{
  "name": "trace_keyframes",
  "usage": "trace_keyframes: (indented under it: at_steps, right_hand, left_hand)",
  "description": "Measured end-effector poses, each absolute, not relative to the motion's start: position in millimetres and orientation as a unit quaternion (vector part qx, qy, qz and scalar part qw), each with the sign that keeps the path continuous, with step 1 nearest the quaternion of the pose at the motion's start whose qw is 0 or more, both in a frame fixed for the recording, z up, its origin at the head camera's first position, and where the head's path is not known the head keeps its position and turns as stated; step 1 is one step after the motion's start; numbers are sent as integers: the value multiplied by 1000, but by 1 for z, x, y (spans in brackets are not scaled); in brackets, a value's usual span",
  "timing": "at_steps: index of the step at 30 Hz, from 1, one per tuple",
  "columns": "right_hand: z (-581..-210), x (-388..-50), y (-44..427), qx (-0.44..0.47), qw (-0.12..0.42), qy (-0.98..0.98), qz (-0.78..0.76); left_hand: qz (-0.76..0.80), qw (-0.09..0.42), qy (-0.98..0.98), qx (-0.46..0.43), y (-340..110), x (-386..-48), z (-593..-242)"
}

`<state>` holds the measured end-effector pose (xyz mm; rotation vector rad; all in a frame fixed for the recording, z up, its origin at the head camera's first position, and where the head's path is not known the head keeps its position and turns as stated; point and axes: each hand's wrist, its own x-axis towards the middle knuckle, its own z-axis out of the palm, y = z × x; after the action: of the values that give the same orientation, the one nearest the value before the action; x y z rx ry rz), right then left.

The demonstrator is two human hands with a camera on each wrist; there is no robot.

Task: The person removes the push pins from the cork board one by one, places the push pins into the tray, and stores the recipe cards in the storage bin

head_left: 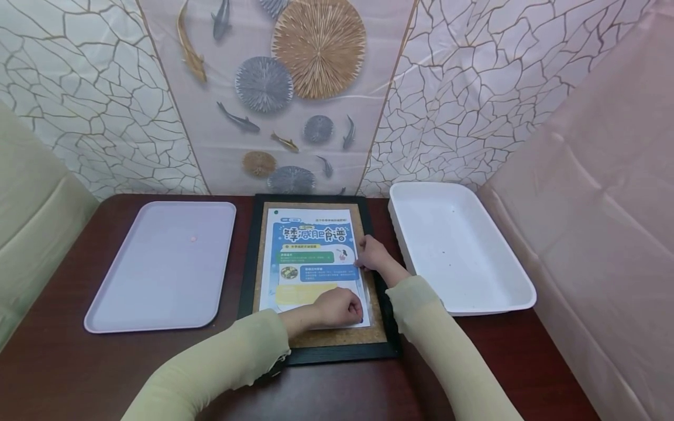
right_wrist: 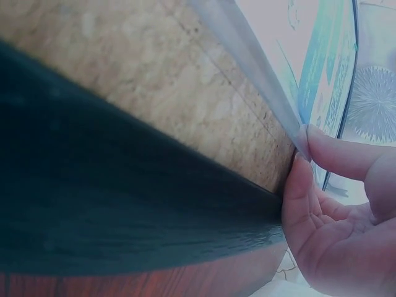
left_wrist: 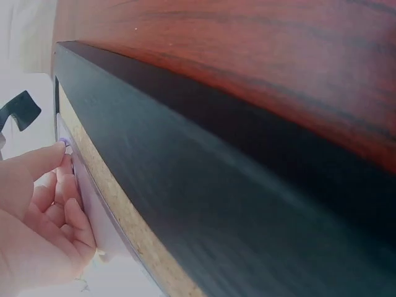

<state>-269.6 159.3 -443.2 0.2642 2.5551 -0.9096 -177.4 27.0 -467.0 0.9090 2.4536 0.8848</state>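
Note:
A printed sheet (head_left: 316,257) with blue, green and yellow areas lies on a cork board (head_left: 376,327) in a black frame (head_left: 342,352). A green pin (head_left: 276,212) sits at the sheet's top left corner. My left hand (head_left: 338,307) is at the lower right corner; in the left wrist view its thumb and finger pinch a small purple pin (left_wrist: 64,142) at the sheet's edge. My right hand (head_left: 372,255) pinches the sheet's right edge between thumb and finger, and in the right wrist view that edge (right_wrist: 260,74) stands lifted off the cork (right_wrist: 185,93).
A pale flat tray (head_left: 163,263) lies on the dark wooden table (head_left: 52,310) to the left of the board. A deeper white tray (head_left: 463,251) stands to the right. Patterned cloth (head_left: 316,117) hangs behind the table.

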Motion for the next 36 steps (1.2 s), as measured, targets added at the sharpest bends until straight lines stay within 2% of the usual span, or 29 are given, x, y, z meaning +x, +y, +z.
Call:
trace_keyframes:
  at_steps: [16, 25, 36]
  right_hand:
    - [-444, -271, 157, 96, 209, 918, -323]
    - [-441, -272, 157, 98, 212, 918, -320]
    - [-443, -270, 158, 104, 216, 917, -320]
  left_hand:
    - [329, 217, 852, 345, 22, -180, -462]
    - [355, 280, 806, 382, 14, -175, -461]
    - [419, 250, 804, 340, -17, -183, -455]
